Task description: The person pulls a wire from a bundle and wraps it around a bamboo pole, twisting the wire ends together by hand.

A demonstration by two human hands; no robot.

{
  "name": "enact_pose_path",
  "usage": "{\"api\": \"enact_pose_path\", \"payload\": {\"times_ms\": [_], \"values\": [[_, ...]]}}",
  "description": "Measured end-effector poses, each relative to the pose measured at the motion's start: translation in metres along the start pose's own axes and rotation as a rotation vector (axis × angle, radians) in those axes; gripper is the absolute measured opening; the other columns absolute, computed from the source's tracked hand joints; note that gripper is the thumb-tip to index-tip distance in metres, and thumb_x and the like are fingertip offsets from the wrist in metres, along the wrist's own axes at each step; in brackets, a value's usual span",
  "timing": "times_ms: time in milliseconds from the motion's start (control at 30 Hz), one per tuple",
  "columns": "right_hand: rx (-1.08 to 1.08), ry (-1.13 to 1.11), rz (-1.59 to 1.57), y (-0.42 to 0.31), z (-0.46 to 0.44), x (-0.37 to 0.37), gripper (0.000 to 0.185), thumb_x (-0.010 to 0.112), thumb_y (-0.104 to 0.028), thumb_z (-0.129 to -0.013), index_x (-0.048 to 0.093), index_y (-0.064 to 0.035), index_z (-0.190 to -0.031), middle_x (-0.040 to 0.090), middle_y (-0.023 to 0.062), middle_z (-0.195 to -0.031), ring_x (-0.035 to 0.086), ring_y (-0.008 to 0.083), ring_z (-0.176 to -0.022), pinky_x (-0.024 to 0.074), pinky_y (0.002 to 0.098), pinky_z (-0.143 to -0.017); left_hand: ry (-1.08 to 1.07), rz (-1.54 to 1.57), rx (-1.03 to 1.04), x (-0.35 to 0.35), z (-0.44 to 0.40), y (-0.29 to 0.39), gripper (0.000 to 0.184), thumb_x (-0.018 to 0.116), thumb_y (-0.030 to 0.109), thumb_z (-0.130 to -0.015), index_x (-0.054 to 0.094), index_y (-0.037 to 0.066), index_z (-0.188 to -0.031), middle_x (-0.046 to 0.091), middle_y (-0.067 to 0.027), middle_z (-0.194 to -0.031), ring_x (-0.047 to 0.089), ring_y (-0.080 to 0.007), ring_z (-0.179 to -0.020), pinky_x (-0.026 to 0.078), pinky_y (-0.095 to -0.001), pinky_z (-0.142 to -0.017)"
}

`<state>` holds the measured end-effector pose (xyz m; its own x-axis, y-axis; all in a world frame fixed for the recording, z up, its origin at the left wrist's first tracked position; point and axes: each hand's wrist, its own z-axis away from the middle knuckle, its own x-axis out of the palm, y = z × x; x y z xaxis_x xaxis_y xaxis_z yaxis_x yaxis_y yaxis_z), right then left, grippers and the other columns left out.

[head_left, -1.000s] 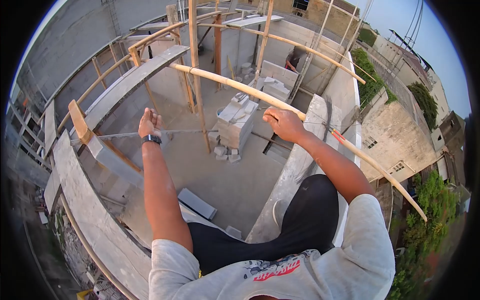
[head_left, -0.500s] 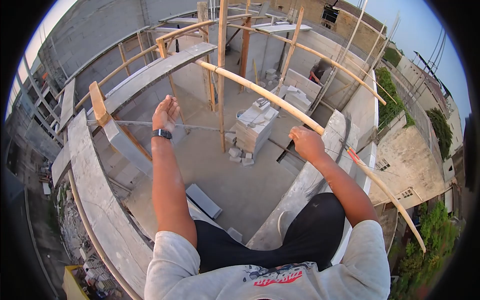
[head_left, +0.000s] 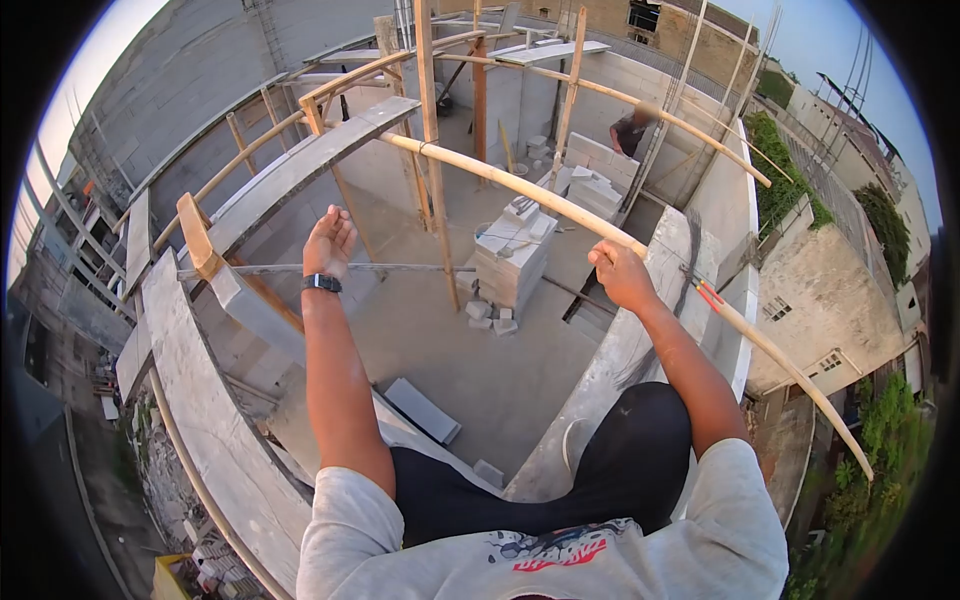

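My left hand [head_left: 330, 242], with a dark watch [head_left: 321, 283] at its wrist, is raised over the open floor. Its fingers are loosely curled, the palm shows, and no object is visible in it. My right hand [head_left: 622, 274] is closed in a fist just below a long bamboo pole [head_left: 530, 190]; whatever the fingers may hold is hidden or too thin to see. Right of that hand, a red-handled tool [head_left: 709, 296] lies against the pole. Dark thin wires [head_left: 640, 368] are on the wall top [head_left: 590, 405] beside my knee.
A grey plank [head_left: 310, 160] and wooden posts [head_left: 431, 130] stand ahead. Below are stacked light blocks [head_left: 515, 250] on the concrete floor [head_left: 420, 340]. Another person [head_left: 630, 132] is at the far right wall. The outer wall edge [head_left: 745, 330] drops away on the right.
My right hand has risen slightly, nearer the bamboo pole. My left hand is slightly lower in view, still loosely curled. The view has shifted a little, and the other person has moved slightly.
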<state>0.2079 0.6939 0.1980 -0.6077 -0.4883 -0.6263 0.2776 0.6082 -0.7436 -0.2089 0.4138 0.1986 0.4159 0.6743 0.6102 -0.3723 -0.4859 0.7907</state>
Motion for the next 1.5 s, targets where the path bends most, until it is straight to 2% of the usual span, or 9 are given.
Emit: {"api": "enact_pose_path", "payload": {"times_ms": [133,300,433,600,767,933,1100,1267,1500], "values": [[-0.005,-0.429,0.462,-0.016,0.015,0.015,0.018,0.06,-0.022,-0.093,0.068,-0.0067,-0.1,0.064,0.0024,-0.073,0.058,0.0136,-0.073,0.0467,0.0374,-0.069,-0.098,0.051,0.05,-0.005,-0.011,-0.009,0.014,0.069,0.025,-0.093,0.067,0.014,-0.102,0.069,0.0047,-0.094,0.065,-0.0083,-0.081,0.057,-0.0241,-0.072],[0.17,-1.195,-0.297,-0.074,0.021,-0.015,0.027,0.059,-0.027,-0.098,0.066,-0.0019,-0.093,0.056,-0.0012,-0.066,0.046,0.007,-0.056,0.0373,0.0267,-0.052,0.143,0.11,0.058,-0.03,-0.023,-0.021,0.016,0.068,0.026,-0.093,0.068,0.015,-0.105,0.07,0.0051,-0.097,0.065,-0.0085,-0.082,0.057,-0.0245,-0.072],[0.21,-0.741,-0.857,-0.054,0.024,-0.036,0.032,0.057,-0.03,-0.101,0.064,-0.0011,-0.089,0.051,-0.0049,-0.061,0.04,0.0034,-0.052,0.0302,0.023,-0.048,0.132,0.084,0.008,-0.033,-0.016,-0.019,0.016,0.069,0.026,-0.093,0.068,0.015,-0.105,0.07,0.0053,-0.098,0.065,-0.0083,-0.083,0.057,-0.0249,-0.073],[0.118,0.044,-0.124,-0.005,0.014,-0.012,0.027,0.057,-0.022,-0.098,0.063,0.0004,-0.084,0.059,0.0034,-0.063,0.051,0.0099,-0.055,0.0409,0.0289,-0.053,-0.089,0.09,-0.043,-0.022,-0.007,-0.015,0.015,0.069,0.025,-0.093,0.068,0.015,-0.104,0.07,0.0056,-0.098,0.066,-0.0084,-0.084,0.057,-0.0252,-0.074],[0.107,-0.405,0.324,-0.005,0.021,0.005,0.025,0.061,-0.024,-0.094,0.069,-0.0014,-0.089,0.066,0.0081,-0.067,0.057,0.0155,-0.058,0.0462,0.0325,-0.06,-0.055,0.079,0.067,-0.009,-0.007,-0.02,0.015,0.071,0.025,-0.091,0.068,0.015,-0.103,0.07,0.0046,-0.097,0.067,-0.009,-0.083,0.057,-0.0257,-0.074],[0.269,-1.156,-0.318,-0.051,0.029,-0.016,0.025,0.062,-0.025,-0.097,0.069,-0.0007,-0.101,0.056,0.0003,-0.062,0.048,0.0067,-0.053,0.0356,0.0245,-0.049,0.154,-0.017,0.088,-0.03,-0.018,-0.024,0.017,0.074,0.025,-0.089,0.068,0.014,-0.101,0.07,0.0024,-0.095,0.066,-0.0098,-0.081,0.058,-0.0266,-0.072],[0.195,-0.578,-0.927,-0.031,0.027,-0.036,0.028,0.062,-0.028,-0.098,0.067,-0.0008,-0.096,0.051,-0.0027,-0.061,0.043,0.0031,-0.054,0.0297,0.0203,-0.047,0.128,-0.086,-0.001,-0.037,-0.012,-0.022,0.016,0.072,0.026,-0.09,0.067,0.013,-0.098,0.069,0.0028,-0.093,0.066,-0.0092,-0.08,0.057,-0.0254,-0.073],[0.24,-0.021,-0.247,0.003,0.02,-0.012,0.027,0.056,-0.021,-0.099,0.066,-0.0004,-0.086,0.058,-0.0004,-0.061,0.047,0.0071,-0.056,0.0388,0.025,-0.053,-0.022,-0.005,-0.03,-0.025,-0.009,-0.023,0.013,0.071,0.026,-0.092,0.067,0.014,-0.096,0.069,0.0038,-0.091,0.066,-0.0085,-0.08,0.057,-0.0246,-0.073],[0.229,-0.848,0.2,-0.024,0.027,0.005,0.027,0.058,-0.023,-0.098,0.07,0.0003,-0.094,0.06,0.0,-0.061,0.047,0.0087,-0.053,0.0383,0.026,-0.053,0.157,0.041,0.006,-0.027,-0.017,-0.038,0.009,0.071,0.024,-0.092,0.067,0.016,-0.095,0.069,0.0052,-0.091,0.065,-0.008,-0.078,0.056,-0.0248,-0.072]]}}
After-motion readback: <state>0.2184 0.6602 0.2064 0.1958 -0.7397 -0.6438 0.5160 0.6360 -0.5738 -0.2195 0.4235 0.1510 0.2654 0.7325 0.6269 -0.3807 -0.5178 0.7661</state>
